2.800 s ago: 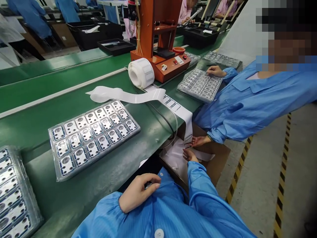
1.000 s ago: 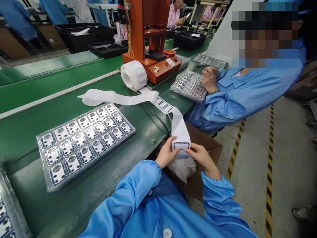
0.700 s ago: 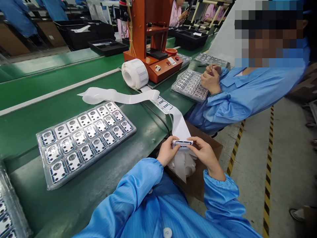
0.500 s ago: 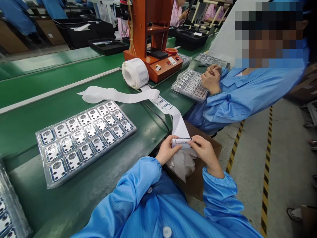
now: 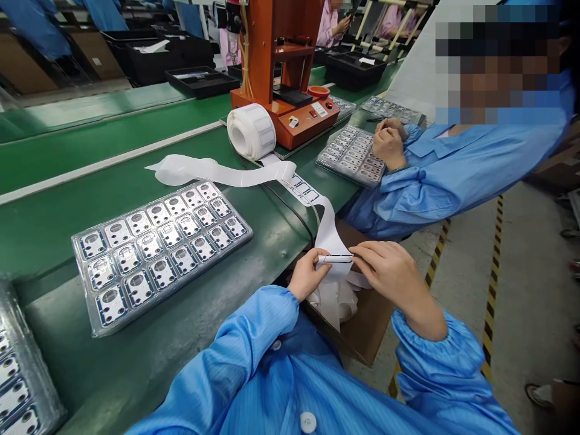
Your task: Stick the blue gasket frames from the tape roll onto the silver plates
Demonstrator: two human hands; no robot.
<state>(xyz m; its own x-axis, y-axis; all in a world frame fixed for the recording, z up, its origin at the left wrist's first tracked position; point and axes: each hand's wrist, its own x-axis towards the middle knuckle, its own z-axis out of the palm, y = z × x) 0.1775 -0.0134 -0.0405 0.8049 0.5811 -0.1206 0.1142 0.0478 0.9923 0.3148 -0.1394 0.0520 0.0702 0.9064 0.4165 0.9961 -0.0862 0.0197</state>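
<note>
A white strip of labels [image 5: 330,232] runs off the table edge and bends over between my hands, with a dark-outlined label along the fold. My left hand [image 5: 308,275] pinches the left end of this fold between thumb and fingers. At its right end the fingertips of my right hand [image 5: 392,275] are closed on the edge of the outlined label; how far it has peeled I cannot tell. Crumpled backing paper [image 5: 347,302] hangs below, in a cardboard box [image 5: 369,326]. The label roll [image 5: 254,132] stands farther up the table.
On the green table [image 5: 190,326] lies a clear tray [image 5: 165,254] of white plates, with another tray [image 5: 22,374] at lower left. An orange press [image 5: 281,84] stands behind the roll. At right, a co-worker's hands [image 5: 388,145] are over a similar tray [image 5: 351,154]. A cable [image 5: 290,211] crosses the table.
My right hand has turned, its wrist swinging to the right, while its fingertips stay at the label's right end. The folded strip looks narrower now. My left hand keeps its pinch.
</note>
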